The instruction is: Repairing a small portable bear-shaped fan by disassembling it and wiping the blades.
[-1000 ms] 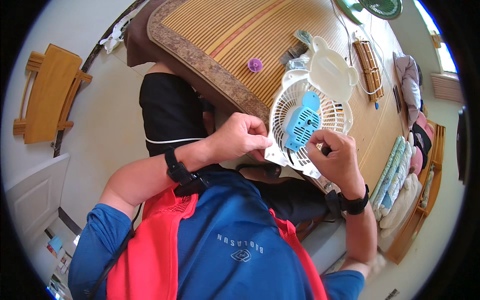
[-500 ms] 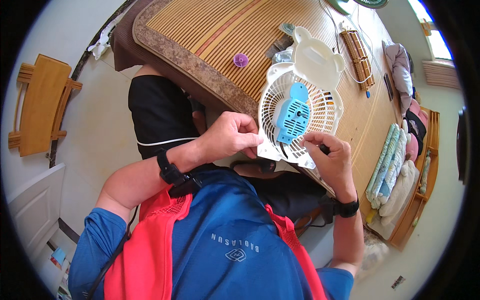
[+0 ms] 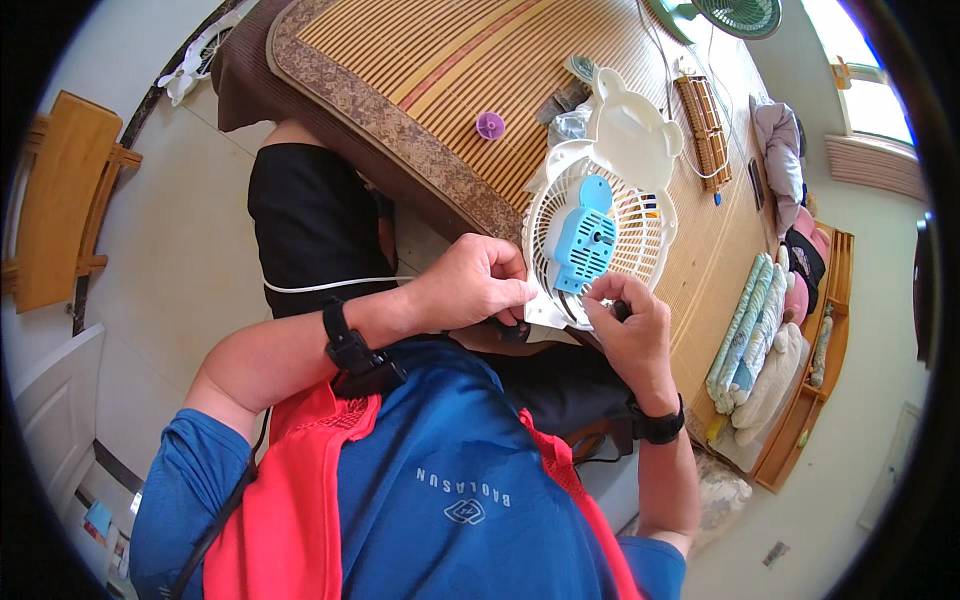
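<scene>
A white fan housing [image 3: 545, 312] with a round slatted grille leans at the table's near edge, its bear-shaped panel [image 3: 637, 130] pointing away from me. A light blue vented motor cover [image 3: 584, 248] with a short dark shaft sits inside the grille. My left hand [image 3: 487, 283] pinches the housing's lower left edge between thumb and fingers. My right hand [image 3: 632, 325] is closed at the lower right of the grille, fingertips close to its slats. A dark rounded end [image 3: 622, 311] shows among its fingers; the rest is hidden.
The table has a bamboo mat [image 3: 430, 80]. On it lie a purple knob [image 3: 490, 125], a clear plastic bag [image 3: 572, 125], a wooden slatted roll [image 3: 704, 130] and loose cables. A green fan [image 3: 740, 12] stands at the far end, folded bedding [image 3: 745, 335] at right. A wooden chair [image 3: 65, 200] is at left.
The housing and both hands stay together, with the housing shifted slightly in view. My right hand has moved a little left, closer to the lower grille. My left hand keeps its pinch.
</scene>
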`<state>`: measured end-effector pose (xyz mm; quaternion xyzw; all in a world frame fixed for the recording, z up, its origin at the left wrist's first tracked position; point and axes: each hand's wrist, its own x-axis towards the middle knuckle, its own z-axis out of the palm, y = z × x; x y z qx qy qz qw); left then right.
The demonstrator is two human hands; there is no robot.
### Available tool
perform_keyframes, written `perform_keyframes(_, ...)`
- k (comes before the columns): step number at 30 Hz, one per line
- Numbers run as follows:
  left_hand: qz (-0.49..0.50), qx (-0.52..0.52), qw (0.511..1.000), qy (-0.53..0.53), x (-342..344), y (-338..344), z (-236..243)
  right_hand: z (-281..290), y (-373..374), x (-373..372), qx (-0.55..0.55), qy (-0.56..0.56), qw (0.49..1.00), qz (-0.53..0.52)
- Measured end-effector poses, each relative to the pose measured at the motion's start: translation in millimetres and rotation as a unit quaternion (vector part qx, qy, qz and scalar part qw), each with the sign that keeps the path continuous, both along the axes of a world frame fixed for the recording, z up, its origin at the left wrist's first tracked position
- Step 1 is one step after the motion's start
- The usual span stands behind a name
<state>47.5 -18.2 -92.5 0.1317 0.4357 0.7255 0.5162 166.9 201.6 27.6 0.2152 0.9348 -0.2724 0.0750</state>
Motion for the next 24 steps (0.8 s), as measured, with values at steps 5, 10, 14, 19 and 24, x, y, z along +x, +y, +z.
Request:
perform_keyframes(5, -0.012, -0.003, 1.0, 0.013, 3, 1, 1, -13, -9, 0, 0.002, 0.069, 0.996, -0.053)
perform_keyframes(10, -0.023, 0.004, 1.0, -0.003, 13, 2, 1, -20, -17, -2, 0.06, 0.042, 0.994, -0.077)
perform_keyframes(14, -0.031, 0.006, 0.999, -0.014, 15, 3, -1, -28, -18, -4, 0.109, 0.032, 0.989, -0.093)
perform_keyframes(19, -0.045, 0.01, 0.999, -0.01, 20, 8, -8, -31, -21, -8, 0.133, -0.002, 0.986, -0.101)
perform_keyframes(24, -0.051, 0.01, 0.998, 0.027, 17, 8, -10, -32, -23, -13, 0.097, -0.013, 0.987, -0.128)
